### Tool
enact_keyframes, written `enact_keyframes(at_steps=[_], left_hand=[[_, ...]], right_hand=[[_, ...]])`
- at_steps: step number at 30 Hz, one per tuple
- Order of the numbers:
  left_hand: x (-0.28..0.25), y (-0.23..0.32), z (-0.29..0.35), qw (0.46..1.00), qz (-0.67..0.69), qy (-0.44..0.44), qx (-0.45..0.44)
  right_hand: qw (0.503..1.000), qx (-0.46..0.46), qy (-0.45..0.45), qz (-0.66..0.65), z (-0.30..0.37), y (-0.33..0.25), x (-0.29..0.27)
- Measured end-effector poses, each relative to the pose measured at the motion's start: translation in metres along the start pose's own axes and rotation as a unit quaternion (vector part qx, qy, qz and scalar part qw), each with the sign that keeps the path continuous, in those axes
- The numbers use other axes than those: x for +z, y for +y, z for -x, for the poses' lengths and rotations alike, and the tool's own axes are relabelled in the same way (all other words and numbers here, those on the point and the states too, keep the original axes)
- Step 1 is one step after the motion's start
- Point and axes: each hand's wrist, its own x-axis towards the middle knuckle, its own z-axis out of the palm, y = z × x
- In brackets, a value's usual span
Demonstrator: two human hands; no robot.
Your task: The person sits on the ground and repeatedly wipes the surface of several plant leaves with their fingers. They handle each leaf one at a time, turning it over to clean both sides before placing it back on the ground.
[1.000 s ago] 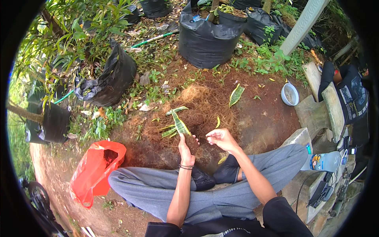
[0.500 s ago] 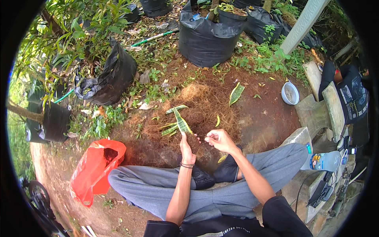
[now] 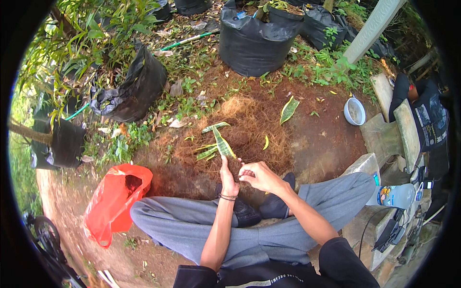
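Note:
My left hand (image 3: 229, 183) is closed round the lower end of a snake plant leaf (image 3: 221, 143), green with yellow edges, its tip pointing away from me. Dark brown stuff shows at the leaf's base, partly covered by my fingers. Right beside it, my right hand (image 3: 261, 176) has thumb and fingertips pinched together; whatever they hold is too small to make out. Beyond my hands spreads a heap of brown coconut fibre (image 3: 240, 106). More snake plant leaf pieces lie on it, one crosswise (image 3: 215, 127) and some at its left (image 3: 207, 153).
Another leaf piece (image 3: 289, 110) lies right of the heap, near a pale bowl (image 3: 354, 111). A red plastic bag (image 3: 113, 204) sits by my left knee. Black grow bags (image 3: 252, 45) stand behind. At right are concrete blocks (image 3: 384, 139), a water bottle (image 3: 396, 196) and a person's dark clothing (image 3: 430, 117).
My right hand has shifted left, up to the leaf's base next to my left hand. The left hand keeps its hold on the leaf.

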Motion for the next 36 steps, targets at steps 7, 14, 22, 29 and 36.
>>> enact_keyframes(at_steps=[7, 14, 22, 29, 36], left_hand=[[0.0, -0.002, -0.001, 1.0, 0.005, -0.003, 0.001], [0.0, -0.002, 0.0, 1.0, 0.014, -0.01, -0.006], [0.0, 0.0, 0.0, 0.999, 0.029, -0.007, -0.04], [0.005, -0.001, 0.002, 0.999, 0.023, -0.012, -0.025], [0.007, 0.002, 0.008, 0.999, 0.011, -0.022, -0.03]], right_hand=[[0.991, -0.097, 0.054, 0.078, -0.001, 0.004, 0.011], [0.999, 0.034, -0.009, 0.016, 0.0, -0.01, -0.001], [0.999, -0.023, 0.014, 0.034, -0.001, -0.006, 0.002], [0.993, -0.089, 0.008, 0.073, 0.0, -0.009, -0.003], [0.995, -0.079, 0.045, 0.038, 0.001, -0.01, -0.004]])
